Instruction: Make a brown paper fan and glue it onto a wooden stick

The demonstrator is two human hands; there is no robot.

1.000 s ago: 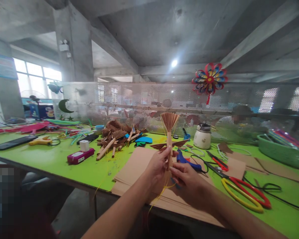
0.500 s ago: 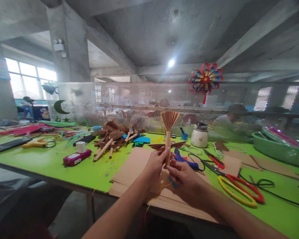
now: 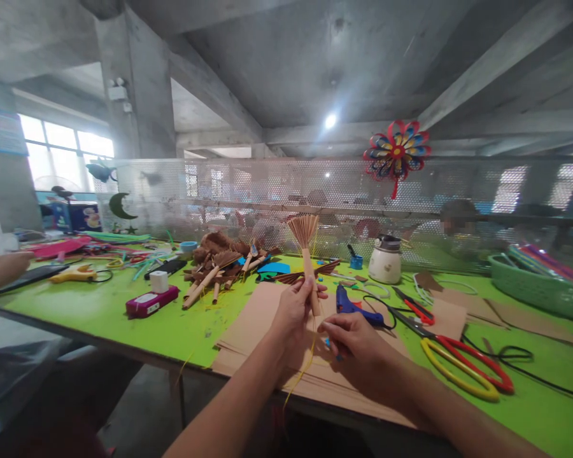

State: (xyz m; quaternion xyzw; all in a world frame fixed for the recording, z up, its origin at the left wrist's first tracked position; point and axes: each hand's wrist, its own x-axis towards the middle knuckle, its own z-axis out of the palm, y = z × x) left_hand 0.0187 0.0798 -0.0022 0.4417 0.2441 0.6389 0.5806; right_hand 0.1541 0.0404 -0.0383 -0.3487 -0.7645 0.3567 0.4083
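Note:
My left hand point(image 3: 293, 308) is closed around the rolled stem of a brown paper craft point(image 3: 307, 257). A pleated fan spreads at its top, and pleated side pieces point(image 3: 291, 278) stick out behind my fingers. The craft tilts slightly left, above a stack of brown paper sheets point(image 3: 253, 318). Just right of the stem's lower end, my right hand point(image 3: 348, 337) is apart from it, thumb and fingers pinched together. Whatever is in that pinch is too small to make out. A thin yellow string point(image 3: 305, 369) hangs below the craft, between my hands.
A blue glue gun point(image 3: 358, 308) and red-and-yellow-handled scissors point(image 3: 463, 366) lie to the right, near a white jar point(image 3: 384, 261) and green basket point(image 3: 530, 286). Leftward are similar paper pieces point(image 3: 214, 273) and a purple power strip point(image 3: 151, 301). Another person's hand point(image 3: 0, 273) enters at far left.
The craft has shifted left and now leans left. My right hand has come off its stem and moved slightly down and right. Another person's hand has appeared at the left edge.

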